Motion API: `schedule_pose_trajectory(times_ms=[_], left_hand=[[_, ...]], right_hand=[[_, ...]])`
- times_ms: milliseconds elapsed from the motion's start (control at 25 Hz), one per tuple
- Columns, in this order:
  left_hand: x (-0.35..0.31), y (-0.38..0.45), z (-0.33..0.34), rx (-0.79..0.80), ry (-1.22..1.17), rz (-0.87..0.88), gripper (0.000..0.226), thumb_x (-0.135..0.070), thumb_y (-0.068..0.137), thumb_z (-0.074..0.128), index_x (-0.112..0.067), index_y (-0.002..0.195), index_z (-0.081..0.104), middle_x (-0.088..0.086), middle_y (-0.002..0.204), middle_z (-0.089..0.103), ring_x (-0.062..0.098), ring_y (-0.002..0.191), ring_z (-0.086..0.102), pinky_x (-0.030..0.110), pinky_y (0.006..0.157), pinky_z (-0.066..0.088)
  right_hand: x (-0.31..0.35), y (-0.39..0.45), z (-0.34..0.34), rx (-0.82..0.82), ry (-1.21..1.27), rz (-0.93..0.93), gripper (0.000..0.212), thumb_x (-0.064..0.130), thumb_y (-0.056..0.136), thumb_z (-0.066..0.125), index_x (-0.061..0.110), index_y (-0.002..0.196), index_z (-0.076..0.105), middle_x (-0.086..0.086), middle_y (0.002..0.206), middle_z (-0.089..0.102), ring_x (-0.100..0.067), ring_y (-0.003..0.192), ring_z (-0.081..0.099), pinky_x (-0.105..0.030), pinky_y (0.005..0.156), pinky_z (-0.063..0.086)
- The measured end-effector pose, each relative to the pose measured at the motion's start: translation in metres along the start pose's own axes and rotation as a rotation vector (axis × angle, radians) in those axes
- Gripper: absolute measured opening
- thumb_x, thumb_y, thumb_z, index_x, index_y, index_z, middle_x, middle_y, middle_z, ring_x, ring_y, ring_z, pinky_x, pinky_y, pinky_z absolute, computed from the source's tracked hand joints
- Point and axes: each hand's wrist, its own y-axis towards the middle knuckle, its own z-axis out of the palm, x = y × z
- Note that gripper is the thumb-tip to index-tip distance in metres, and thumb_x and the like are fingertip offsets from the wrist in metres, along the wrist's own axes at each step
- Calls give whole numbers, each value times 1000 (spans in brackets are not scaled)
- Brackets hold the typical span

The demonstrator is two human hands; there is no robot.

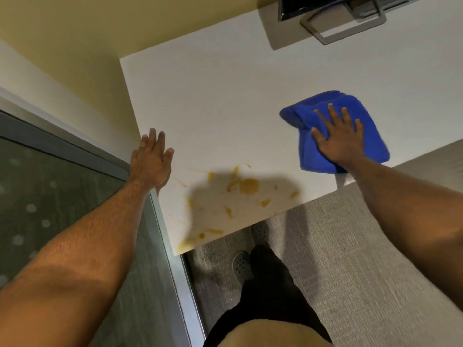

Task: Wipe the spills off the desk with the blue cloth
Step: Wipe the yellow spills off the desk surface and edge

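A folded blue cloth (pixel 360 113) lies on the white desk (pixel 225 101) near its front right edge. My right hand (pixel 338 136) presses flat on top of the cloth, fingers spread. Yellow-brown spills (pixel 248 186) are splashed over the desk's front left corner, with more drips (pixel 198 237) by the front edge. My left hand (pixel 151 159) rests flat on the desk's left edge, fingers apart, holding nothing. The cloth sits to the right of the spills and does not touch them.
A monitor's metal stand (pixel 343 23) stands at the back of the desk. A glass partition with a metal frame (pixel 160 221) runs along the desk's left side. Grey carpet (pixel 350 259) and my legs and shoes (pixel 260 264) are below the front edge.
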Motion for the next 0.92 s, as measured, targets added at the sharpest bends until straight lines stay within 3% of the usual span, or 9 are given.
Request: schedule_pose_trajectory(times_ms=[200,400,480,600,720,800,920], left_hand=[[2,0,18,-105,-199,20,67,-53,100,5,-14,155,10,9,164,-2,26,151,-10,37,123,-5],[-2,0,27,-180,-270,-5,71,-58,98,-1,-17,154,14,3,165,1,19,152,-8,39,124,-4],[-1,2,32,-207,-303,-24,67,-56,100,3,-20,154,16,0,165,3,17,152,-8,31,123,-8],[5,4,33,-250,-368,10,69,-59,99,4,-21,153,20,-1,165,6,15,152,-3,13,116,-16],[3,6,37,-287,-378,35,61,-48,103,12,-15,152,25,5,164,10,19,152,-1,27,121,-9],[-4,5,32,-316,-381,49,60,-43,103,16,-9,151,28,11,163,14,20,152,4,33,123,-5],[-9,-1,27,-393,-321,121,54,-30,105,21,1,148,30,20,159,20,26,150,12,28,120,-5]], right_hand=[[-11,4,2,-94,-14,-33,61,52,95,17,28,151,15,-1,161,15,-28,147,12,-53,117,13],[-8,8,5,-103,46,40,64,47,95,16,17,151,15,-6,160,16,-29,147,13,-50,118,16],[16,8,6,-117,65,65,65,47,95,15,14,151,16,-8,160,16,-31,147,15,-50,118,17],[55,-22,17,-77,87,-196,60,44,98,22,14,150,22,-8,159,19,-30,146,19,-47,117,19],[25,-58,21,-88,48,-374,58,45,98,24,19,150,23,-4,159,21,-26,146,20,-46,118,19],[-4,-46,19,-147,77,-211,58,44,98,24,18,149,23,-6,159,21,-28,146,20,-49,118,19],[10,-20,18,-182,67,-2,58,42,99,22,13,150,19,-9,159,18,-31,146,18,-50,118,17]])
